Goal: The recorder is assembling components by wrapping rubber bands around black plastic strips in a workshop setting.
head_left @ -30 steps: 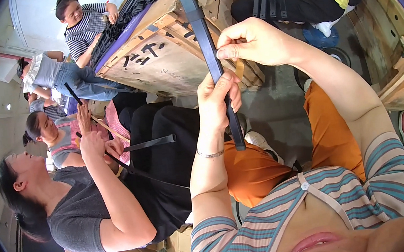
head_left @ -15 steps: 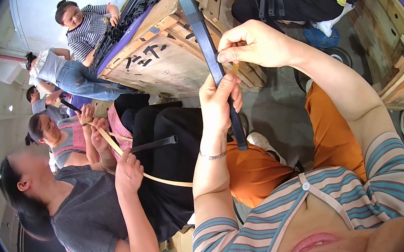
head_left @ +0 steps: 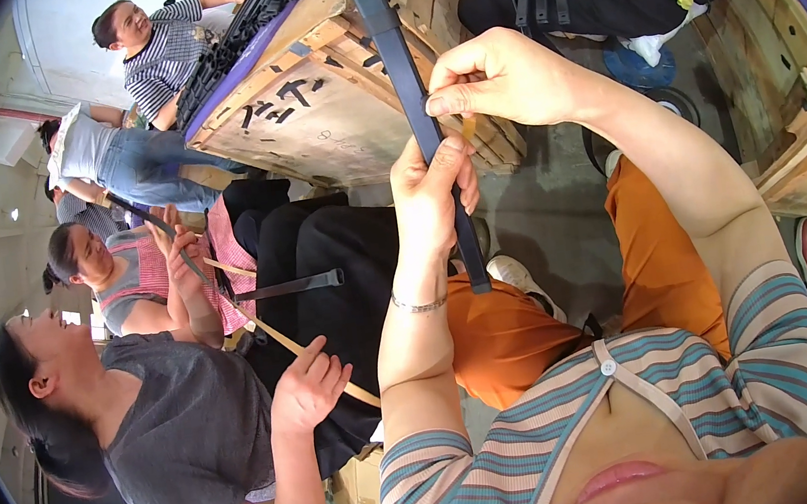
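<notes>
The left hand wraps around a long dark strap, held upright before the wooden crate. Just above, the right hand pinches the strap's edge and a thin tan strip between thumb and fingers.

Both hands raised, fingers pinched.

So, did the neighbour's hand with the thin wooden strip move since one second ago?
Yes. The neighbour's hand dropped lower and rightward from the wooden crate, gripping the thin wooden strip.
</notes>
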Demonstrator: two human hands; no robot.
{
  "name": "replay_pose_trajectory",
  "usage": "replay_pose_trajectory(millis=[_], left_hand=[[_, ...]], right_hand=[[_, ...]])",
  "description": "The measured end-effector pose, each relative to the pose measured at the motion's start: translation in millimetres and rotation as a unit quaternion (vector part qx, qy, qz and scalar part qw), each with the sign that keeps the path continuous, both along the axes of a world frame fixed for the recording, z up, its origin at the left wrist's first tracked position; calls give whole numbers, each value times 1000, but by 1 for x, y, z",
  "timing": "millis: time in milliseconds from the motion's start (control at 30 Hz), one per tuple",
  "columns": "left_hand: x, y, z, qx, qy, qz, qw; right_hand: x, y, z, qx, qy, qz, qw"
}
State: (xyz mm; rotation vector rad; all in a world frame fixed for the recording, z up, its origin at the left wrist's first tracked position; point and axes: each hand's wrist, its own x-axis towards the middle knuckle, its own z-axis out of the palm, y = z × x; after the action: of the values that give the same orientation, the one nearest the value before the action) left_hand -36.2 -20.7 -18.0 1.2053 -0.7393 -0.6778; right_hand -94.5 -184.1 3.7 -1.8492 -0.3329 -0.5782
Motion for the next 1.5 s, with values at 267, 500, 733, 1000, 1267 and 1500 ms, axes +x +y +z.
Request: replay_pose_trajectory(millis=[267, 500, 733, 1000, 1267, 1500], left_hand=[[-2, -5, 1, 31, -46, 31, 998], [1, 1, 2, 56, 17, -1, 998], [20, -8, 3, 8, 130, -134, 982], [25, -16, -5, 25, 177, -77, 981], [34, -35, -15, 70, -147, 169, 972], [34, -20, -7, 47, -89, 172, 980]], right_hand=[[1, -2, 4, -60, 21, -82, 995], [11, -6, -5, -45, 57, -32, 997], [30, -12, -17, 21, 36, -10, 999], [23, -18, 12, 30, 125, -80, 988], [41, -48, -5, -24, -13, -20, 999], [24, -33, 5, 39, -43, 14, 998]])
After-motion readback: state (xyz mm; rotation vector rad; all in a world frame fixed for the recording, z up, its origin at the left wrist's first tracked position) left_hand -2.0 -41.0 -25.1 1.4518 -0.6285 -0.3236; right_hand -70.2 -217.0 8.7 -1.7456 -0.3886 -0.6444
